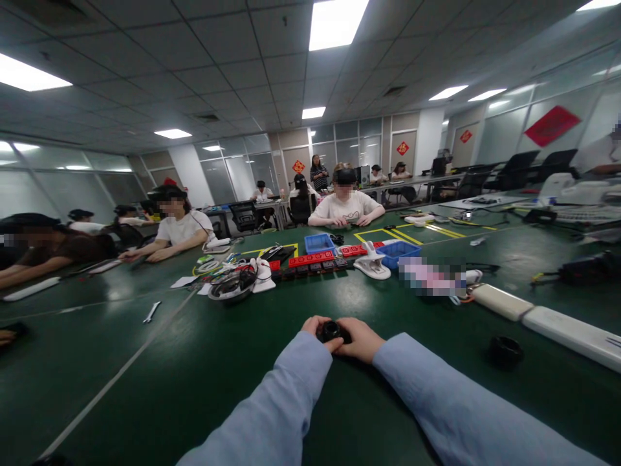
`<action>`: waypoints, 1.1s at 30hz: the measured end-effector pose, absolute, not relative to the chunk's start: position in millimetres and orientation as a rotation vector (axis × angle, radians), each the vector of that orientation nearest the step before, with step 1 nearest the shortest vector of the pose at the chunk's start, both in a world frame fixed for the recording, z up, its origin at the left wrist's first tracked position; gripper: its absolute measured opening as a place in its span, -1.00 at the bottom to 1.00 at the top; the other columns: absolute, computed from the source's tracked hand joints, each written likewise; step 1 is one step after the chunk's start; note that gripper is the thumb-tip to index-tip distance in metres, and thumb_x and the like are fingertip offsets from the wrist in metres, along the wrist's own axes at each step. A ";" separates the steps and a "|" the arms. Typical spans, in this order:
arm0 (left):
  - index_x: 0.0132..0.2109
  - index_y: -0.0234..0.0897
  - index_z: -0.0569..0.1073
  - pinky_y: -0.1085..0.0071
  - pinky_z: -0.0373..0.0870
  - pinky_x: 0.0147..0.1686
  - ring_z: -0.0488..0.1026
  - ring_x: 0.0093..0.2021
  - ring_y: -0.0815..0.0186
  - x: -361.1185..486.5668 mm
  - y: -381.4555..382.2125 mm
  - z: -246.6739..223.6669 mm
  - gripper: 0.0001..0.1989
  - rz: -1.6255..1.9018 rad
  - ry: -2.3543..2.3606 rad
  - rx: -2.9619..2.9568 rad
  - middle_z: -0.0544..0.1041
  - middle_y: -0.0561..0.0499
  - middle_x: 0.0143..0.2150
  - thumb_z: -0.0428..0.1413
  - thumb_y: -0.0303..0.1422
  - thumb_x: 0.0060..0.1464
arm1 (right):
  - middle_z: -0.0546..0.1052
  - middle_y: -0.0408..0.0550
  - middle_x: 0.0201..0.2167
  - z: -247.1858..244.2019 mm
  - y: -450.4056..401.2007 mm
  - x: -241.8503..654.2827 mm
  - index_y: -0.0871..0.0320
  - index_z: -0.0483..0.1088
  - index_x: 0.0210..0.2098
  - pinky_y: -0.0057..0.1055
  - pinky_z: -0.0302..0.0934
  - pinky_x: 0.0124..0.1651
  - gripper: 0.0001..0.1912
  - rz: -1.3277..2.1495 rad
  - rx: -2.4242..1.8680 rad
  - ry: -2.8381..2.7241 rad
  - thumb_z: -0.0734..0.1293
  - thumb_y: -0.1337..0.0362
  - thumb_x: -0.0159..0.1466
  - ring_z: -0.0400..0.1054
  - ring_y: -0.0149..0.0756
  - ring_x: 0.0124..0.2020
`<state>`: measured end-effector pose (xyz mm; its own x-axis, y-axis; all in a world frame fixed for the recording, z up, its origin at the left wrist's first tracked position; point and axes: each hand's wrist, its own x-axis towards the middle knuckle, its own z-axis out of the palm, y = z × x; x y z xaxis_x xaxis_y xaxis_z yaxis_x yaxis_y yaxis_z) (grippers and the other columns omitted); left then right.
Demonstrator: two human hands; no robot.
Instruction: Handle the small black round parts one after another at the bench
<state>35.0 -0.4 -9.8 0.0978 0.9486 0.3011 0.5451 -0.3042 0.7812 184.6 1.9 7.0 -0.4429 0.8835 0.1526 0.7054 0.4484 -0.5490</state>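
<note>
Here, fingers (315,321) around round-edged black part (331,331).

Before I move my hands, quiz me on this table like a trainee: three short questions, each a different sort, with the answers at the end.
1. True or false: the loose black piece lies untouched on the green table, to the right of the right hand.
2. Which tool lies beyond the pale line on the left? a) hammer b) wrench c) paintbrush
3. Fill in: the round part between the right hand and the left hand is coloured ____.

Key: 1 true; 2 b; 3 black.
</note>
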 end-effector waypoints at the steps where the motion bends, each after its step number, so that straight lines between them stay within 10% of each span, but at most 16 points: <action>1: -0.25 -0.30 0.37 0.38 0.29 -0.27 0.31 -0.32 0.32 36.8 -1.1 -10.1 -0.62 1.125 1.495 1.889 0.35 0.01 -0.31 0.23 -0.42 -0.33 | 0.41 -0.09 -0.39 5.6 2.2 183.3 0.17 0.32 -0.36 -0.47 0.05 -0.36 -0.71 0.557 -1.368 -2.266 0.36 0.19 -0.06 0.26 -0.28 -0.34; 13: -0.27 -0.28 0.40 0.40 0.26 -0.29 0.31 -0.31 0.32 32.2 -0.4 -8.8 -0.66 1.132 1.364 1.920 0.38 0.04 -0.33 0.23 -0.48 -0.33 | 0.42 -0.03 -0.18 5.1 4.0 187.6 0.15 0.29 -0.10 -0.31 0.11 -0.14 -0.44 0.709 -1.156 -2.231 0.39 0.24 -0.11 0.27 -0.15 -0.16; 33: -0.25 -0.31 0.39 0.38 0.29 -0.30 0.33 -0.31 0.30 38.7 3.4 -11.5 -0.60 1.208 1.528 1.886 0.35 0.00 -0.32 0.24 -0.42 -0.36 | 0.40 -0.06 -0.42 2.1 -3.3 170.4 0.19 0.30 -0.35 -0.45 0.05 -0.40 -0.72 0.401 -1.544 -2.069 0.32 0.22 -0.05 0.27 -0.29 -0.40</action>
